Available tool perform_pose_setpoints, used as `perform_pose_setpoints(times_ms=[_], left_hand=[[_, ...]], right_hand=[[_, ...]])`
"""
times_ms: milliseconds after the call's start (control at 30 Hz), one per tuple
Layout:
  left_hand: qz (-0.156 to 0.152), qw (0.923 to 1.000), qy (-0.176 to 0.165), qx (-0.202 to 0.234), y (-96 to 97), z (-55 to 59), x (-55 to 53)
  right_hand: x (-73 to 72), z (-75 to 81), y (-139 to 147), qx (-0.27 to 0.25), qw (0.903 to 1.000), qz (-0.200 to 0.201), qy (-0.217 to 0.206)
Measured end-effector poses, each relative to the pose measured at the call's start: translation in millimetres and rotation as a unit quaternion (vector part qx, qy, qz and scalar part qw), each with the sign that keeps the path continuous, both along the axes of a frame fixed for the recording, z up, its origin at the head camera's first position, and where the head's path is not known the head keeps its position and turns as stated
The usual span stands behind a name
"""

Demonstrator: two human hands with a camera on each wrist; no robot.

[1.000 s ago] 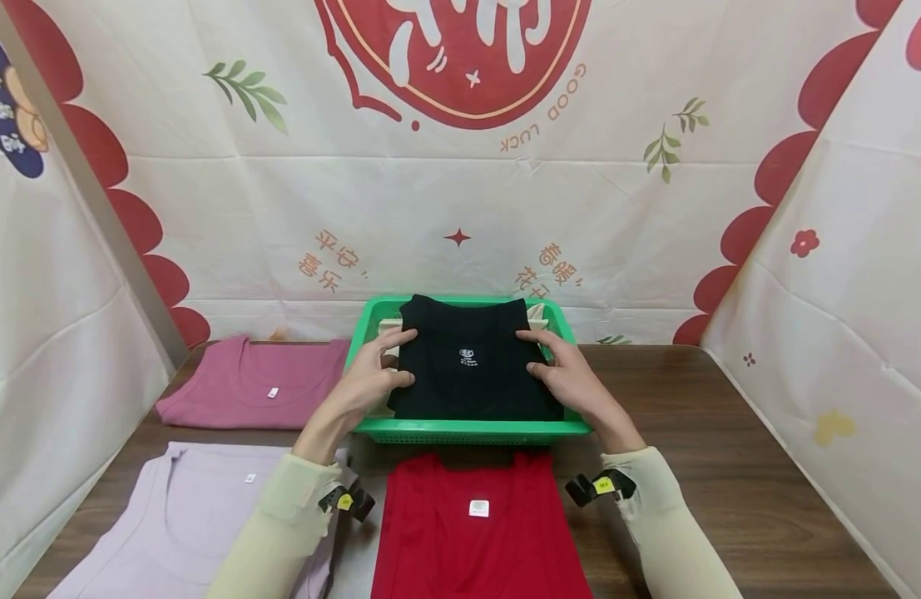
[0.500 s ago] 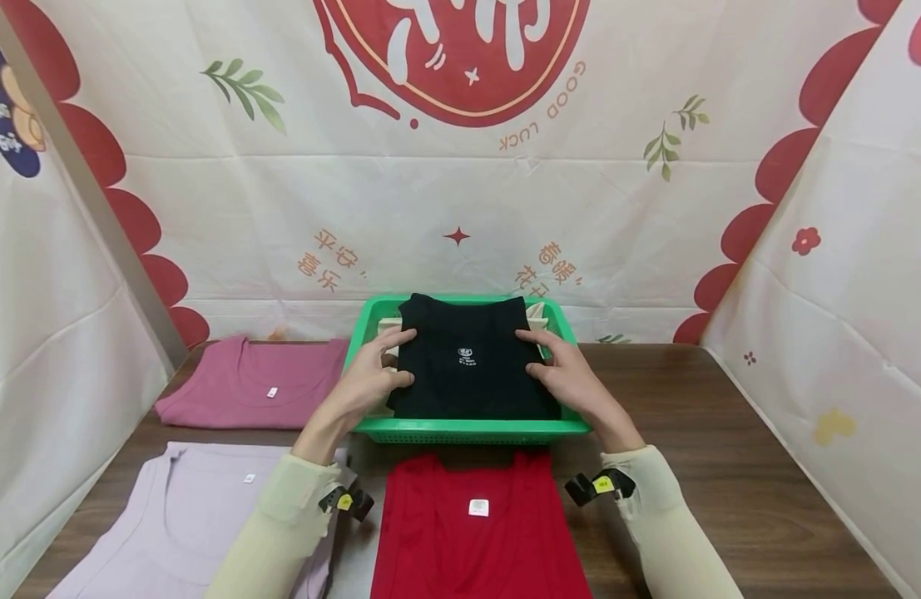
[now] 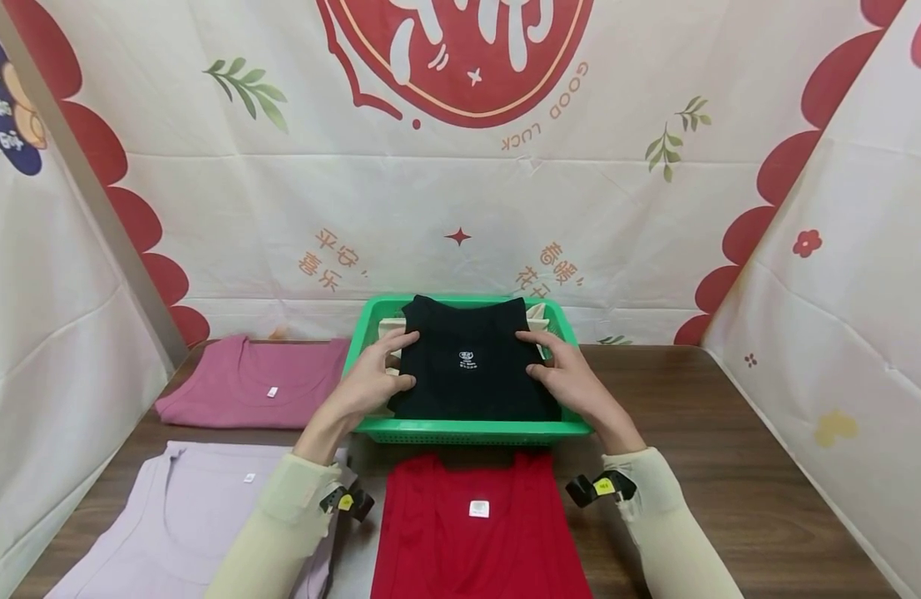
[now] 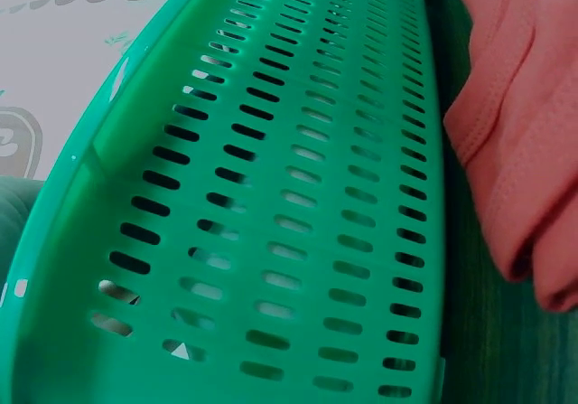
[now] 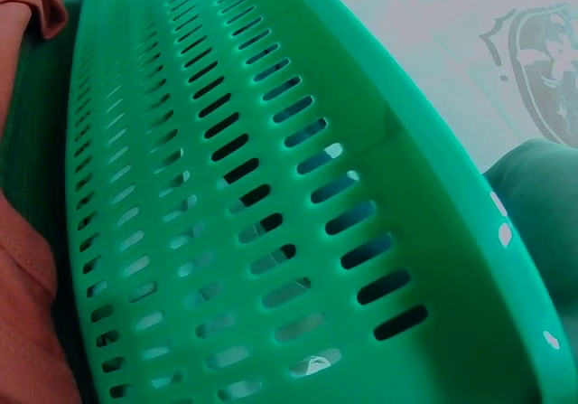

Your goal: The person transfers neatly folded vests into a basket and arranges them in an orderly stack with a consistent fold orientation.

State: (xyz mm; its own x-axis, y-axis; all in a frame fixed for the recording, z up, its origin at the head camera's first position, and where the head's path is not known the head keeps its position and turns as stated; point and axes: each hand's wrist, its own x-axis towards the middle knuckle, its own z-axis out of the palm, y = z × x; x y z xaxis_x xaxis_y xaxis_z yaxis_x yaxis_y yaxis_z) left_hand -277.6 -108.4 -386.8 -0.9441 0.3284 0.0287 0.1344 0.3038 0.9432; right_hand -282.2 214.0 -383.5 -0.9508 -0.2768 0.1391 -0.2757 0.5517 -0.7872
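A folded black tank top [image 3: 478, 387] with a small white print lies in the green plastic basket [image 3: 475, 427], over some cream-coloured cloth [image 3: 537, 319]. My left hand [image 3: 373, 370] rests at its left edge, index finger and thumb spread apart on the fabric. On the opposite edge my right hand [image 3: 568, 374] touches it the same way, thumb below the index finger. The other fingertips of both hands are largely hidden. Both wrist views look at the slotted front wall of the basket [image 4: 298, 196], and the tank top does not show there.
A red tank top [image 3: 482, 541] lies in front of the basket. To the left are a folded pink top [image 3: 273, 374] and, nearer, a lilac top [image 3: 198, 507]. All lie on a brown wooden table [image 3: 730, 466], with printed cloth walls [image 3: 460, 191] behind and at the sides.
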Motion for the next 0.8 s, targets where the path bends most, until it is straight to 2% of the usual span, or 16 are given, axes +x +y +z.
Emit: perform_pose_setpoints(times_ms=[233,800], left_hand=[[-0.013,0.9998,0.008,-0.015,-1.5,-0.2,-1.9],[-0.006,0.9998,0.004,-0.019,-0.2,-2.0,-1.4]], right_hand=[[-1.9,0.5,-0.5,0.020,0.9998,0.002,0.007],[-1.1,-0.3,-2.6,0.069,0.9972,0.001,0.029]])
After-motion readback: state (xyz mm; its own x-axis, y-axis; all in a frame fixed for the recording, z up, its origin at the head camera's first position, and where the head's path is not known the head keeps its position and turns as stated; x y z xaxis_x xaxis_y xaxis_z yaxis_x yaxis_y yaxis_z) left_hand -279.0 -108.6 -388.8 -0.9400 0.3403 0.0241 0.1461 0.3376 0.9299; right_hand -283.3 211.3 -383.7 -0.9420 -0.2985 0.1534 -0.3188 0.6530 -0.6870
